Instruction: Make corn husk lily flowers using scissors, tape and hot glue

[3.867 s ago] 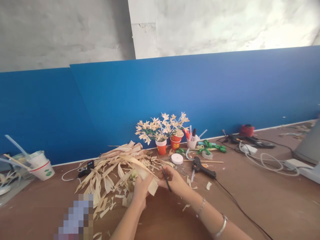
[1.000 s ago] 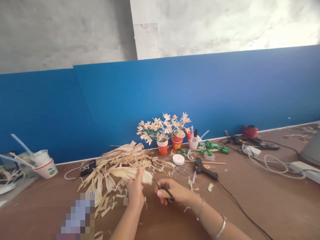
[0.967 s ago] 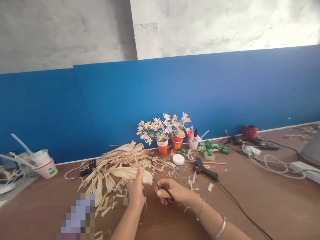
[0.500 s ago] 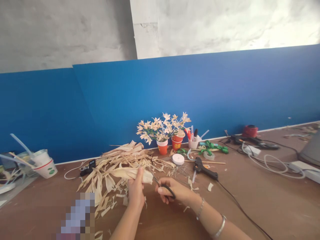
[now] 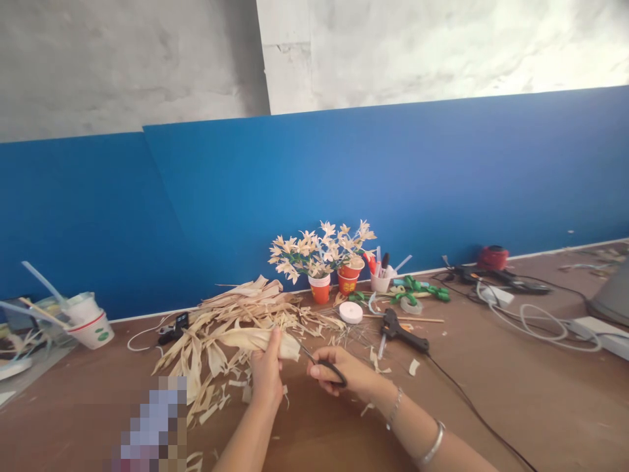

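Between the thumb and fingers of my left hand (image 5: 266, 375) is a pale dried corn husk (image 5: 246, 339), its wide cut end sticking out to the right. My right hand (image 5: 339, 370) grips black-handled scissors (image 5: 333, 371), fingers in the loops, blades pointing up and left at the husk's right end. Whether the blades touch the husk I cannot tell. Behind my left hand spreads a heap of dried husks (image 5: 211, 357), with small cut scraps around it.
Orange paper cups (image 5: 320, 291) hold husk flowers (image 5: 319, 249) by the blue partition (image 5: 393, 177). A black glue gun (image 5: 403, 333) with a trailing cord lies right of a white ribbon roll (image 5: 350, 313). Green tape (image 5: 415, 286), white cables (image 5: 533, 324) and a white cup (image 5: 91, 331) are farther out.
Over the last seconds the husk has swung from slanting down under both hands to lying nearly level in my left hand. Lately my right hand has drawn the scissors slightly right.
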A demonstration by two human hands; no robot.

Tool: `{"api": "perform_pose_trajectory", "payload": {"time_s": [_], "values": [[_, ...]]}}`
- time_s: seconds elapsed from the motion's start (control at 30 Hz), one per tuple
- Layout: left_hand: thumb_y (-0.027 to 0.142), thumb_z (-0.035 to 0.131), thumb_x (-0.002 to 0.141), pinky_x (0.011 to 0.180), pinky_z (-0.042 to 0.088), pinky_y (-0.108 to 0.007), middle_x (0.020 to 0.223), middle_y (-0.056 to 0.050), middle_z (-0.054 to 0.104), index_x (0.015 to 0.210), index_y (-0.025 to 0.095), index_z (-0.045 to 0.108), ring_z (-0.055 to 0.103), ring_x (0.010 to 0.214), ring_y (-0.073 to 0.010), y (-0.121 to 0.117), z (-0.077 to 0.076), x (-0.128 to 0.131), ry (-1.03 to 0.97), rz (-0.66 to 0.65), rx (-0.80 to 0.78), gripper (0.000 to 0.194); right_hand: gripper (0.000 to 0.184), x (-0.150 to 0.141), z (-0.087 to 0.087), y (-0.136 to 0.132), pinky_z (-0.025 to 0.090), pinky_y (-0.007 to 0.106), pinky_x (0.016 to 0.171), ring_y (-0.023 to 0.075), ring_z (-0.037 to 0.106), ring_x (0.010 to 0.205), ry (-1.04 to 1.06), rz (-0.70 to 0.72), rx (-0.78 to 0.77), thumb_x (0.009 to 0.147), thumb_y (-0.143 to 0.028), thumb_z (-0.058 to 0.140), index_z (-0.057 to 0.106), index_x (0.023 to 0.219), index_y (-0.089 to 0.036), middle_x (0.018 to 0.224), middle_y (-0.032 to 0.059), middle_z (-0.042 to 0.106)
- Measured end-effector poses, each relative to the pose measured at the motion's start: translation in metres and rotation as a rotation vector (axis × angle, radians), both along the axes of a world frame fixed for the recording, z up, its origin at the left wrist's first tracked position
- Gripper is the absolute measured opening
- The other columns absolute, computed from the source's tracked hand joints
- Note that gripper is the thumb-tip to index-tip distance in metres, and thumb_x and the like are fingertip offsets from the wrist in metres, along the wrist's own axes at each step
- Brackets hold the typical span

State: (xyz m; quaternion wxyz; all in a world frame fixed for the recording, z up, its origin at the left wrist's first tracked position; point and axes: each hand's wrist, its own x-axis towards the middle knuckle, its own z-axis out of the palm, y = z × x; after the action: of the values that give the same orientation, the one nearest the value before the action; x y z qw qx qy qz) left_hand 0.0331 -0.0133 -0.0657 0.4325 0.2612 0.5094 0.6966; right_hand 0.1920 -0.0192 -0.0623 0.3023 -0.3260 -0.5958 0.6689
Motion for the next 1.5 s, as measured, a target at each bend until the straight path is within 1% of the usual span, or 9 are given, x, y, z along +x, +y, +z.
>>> {"api": "perform_pose_trajectory", "payload": {"time_s": [0.17,0.27,0.43,0.63,0.87,1.07,1.33,1.5], "values": [[0.052,0.074,0.058,0.038,0.016,-0.018,0.040,0.010,0.032,0.049,0.018,0.039,0.026,0.037,-0.0037,0.002,-0.001,-0.003,-0.001,-0.030,0.007,0.050,0.039,0.004,-0.006,0.003,0.025,0.016,0.035,0.0041,0.036,0.036,0.021,0.022,0.010,0.068,-0.051,0.071,0.059,0.073,-0.014,0.042,-0.0073,0.046],[0.052,0.075,0.056,0.038,0.017,-0.018,0.039,0.009,0.034,0.046,0.018,0.038,0.028,0.037,-0.0036,0.002,0.000,-0.004,0.019,-0.056,0.010,0.051,0.037,0.008,-0.007,0.005,0.025,0.016,0.035,0.0040,0.035,0.036,0.019,0.050,0.010,0.070,-0.049,0.070,0.059,0.074,-0.013,0.043,-0.0070,0.047],[0.053,0.076,0.054,0.037,0.017,-0.018,0.039,0.008,0.035,0.045,0.017,0.038,0.030,0.037,-0.0038,0.004,0.000,-0.007,0.048,-0.110,-0.016,0.053,0.037,0.012,-0.004,0.006,0.026,0.016,0.035,0.0038,0.035,0.036,-0.022,0.070,-0.018,0.069,-0.047,0.071,0.059,0.075,-0.013,0.043,-0.0070,0.047],[0.052,0.075,0.055,0.036,0.016,-0.018,0.039,0.009,0.035,0.047,0.017,0.040,0.028,0.036,-0.0035,0.006,-0.003,-0.009,0.044,-0.125,-0.020,0.050,0.038,0.014,0.001,0.005,0.024,0.015,0.034,0.0033,0.034,0.036,-0.038,0.077,-0.042,0.068,-0.048,0.072,0.059,0.074,-0.012,0.042,-0.0076,0.046],[0.052,0.076,0.053,0.035,0.017,-0.018,0.040,0.007,0.040,0.050,0.016,0.047,0.034,0.036,-0.0052,0.008,-0.004,-0.011,0.097,-0.173,-0.040,0.046,0.037,0.022,0.002,0.008,0.023,0.014,0.034,0.0028,0.035,0.036,-0.119,0.120,-0.021,0.068,-0.046,0.073,0.061,0.074,-0.012,0.043,-0.0075,0.047],[0.050,0.075,0.057,0.035,0.015,-0.017,0.041,0.006,0.044,0.055,0.015,0.051,0.034,0.036,-0.0046,0.005,0.000,-0.012,0.116,-0.220,-0.027,0.042,0.035,0.026,0.002,0.010,0.024,0.014,0.033,0.0030,0.036,0.035,-0.153,0.142,-0.003,0.067,-0.044,0.073,0.062,0.073,-0.012,0.042,-0.0077,0.047],[0.047,0.075,0.057,0.034,0.013,-0.017,0.038,0.007,0.042,0.050,0.015,0.049,0.031,0.033,-0.0030,0.004,0.004,-0.014,0.130,-0.286,-0.042,0.042,0.034,0.028,0.009,0.010,0.025,0.014,0.034,0.0030,0.036,0.035,-0.188,0.198,0.023,0.067,-0.043,0.073,0.065,0.074,-0.011,0.042,-0.0081,0.046],[0.044,0.077,0.058,0.033,0.014,-0.017,0.038,0.006,0.045,0.052,0.015,0.053,0.032,0.032,-0.0034,0.003,0.006,-0.014,0.118,-0.320,-0.036,0.038,0.034,0.030,0.010,0.011,0.028,0.015,0.034,0.0037,0.037,0.036,-0.228,0.199,0.036,0.066,-0.043,0.073,0.065,0.076,-0.011,0.042,-0.0078,0.046]]}}
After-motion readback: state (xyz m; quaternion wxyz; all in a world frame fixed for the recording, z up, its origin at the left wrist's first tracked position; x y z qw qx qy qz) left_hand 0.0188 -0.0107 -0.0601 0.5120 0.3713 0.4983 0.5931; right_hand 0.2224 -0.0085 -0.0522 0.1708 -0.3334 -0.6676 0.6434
